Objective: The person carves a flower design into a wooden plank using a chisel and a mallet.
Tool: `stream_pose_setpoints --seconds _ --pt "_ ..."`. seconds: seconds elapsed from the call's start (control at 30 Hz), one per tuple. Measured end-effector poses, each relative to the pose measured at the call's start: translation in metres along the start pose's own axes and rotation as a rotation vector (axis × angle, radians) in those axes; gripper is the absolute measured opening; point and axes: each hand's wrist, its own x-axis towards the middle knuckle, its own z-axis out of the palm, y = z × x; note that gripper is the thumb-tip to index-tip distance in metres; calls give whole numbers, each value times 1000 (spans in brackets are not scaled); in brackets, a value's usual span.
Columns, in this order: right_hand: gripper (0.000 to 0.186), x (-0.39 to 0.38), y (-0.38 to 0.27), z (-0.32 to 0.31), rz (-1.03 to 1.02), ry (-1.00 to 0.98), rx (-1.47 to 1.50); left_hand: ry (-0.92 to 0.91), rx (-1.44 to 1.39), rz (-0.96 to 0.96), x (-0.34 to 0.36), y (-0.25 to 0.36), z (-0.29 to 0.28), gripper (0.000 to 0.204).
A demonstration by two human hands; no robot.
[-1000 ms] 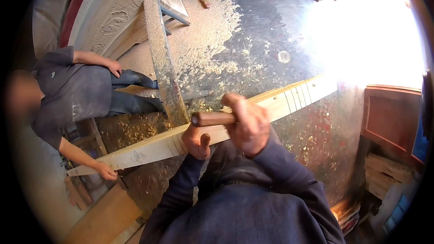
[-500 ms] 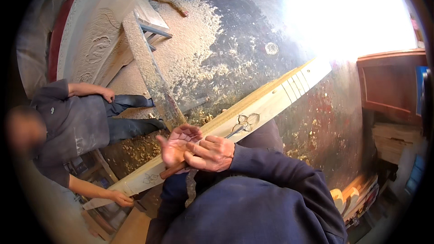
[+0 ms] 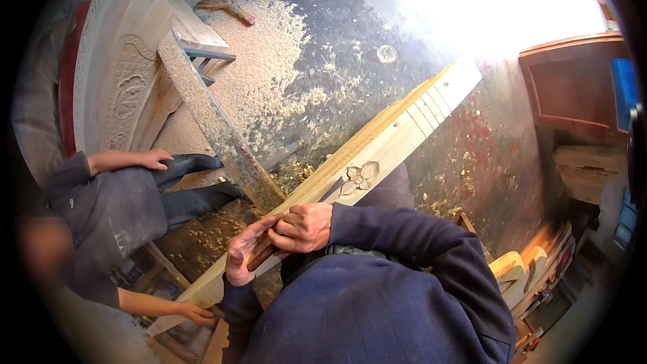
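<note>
Over the beam (image 3: 412, 121), the chisel (image 3: 261, 258) lies roughly along its length, blade up-right toward the flower (image 3: 359, 178), butt down-left; right hand (image 3: 302, 228) wrapped round it, left hand (image 3: 244, 253) loosely cupped at the butt.

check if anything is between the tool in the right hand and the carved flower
Nothing visible: the tool points from the right hand toward the carved flower on the beam; the left hand is by its other end.
</note>
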Motion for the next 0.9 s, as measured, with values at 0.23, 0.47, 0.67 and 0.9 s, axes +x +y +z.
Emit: stream_pose_setpoints --seconds 0.23,0.47,0.67,0.9 --pt "37 -3 3 6 -17 27 2 41 78 -49 -3 6 -3 130" --pt "36 -1 3 1 -12 48 28 61 129 -51 -7 10 3 133" --pt "33 0 2 1 -3 85 81 92 160 -34 -9 12 14 134" --pt "37 3 2 -2 26 170 76 253 257 78 -9 19 36 128"
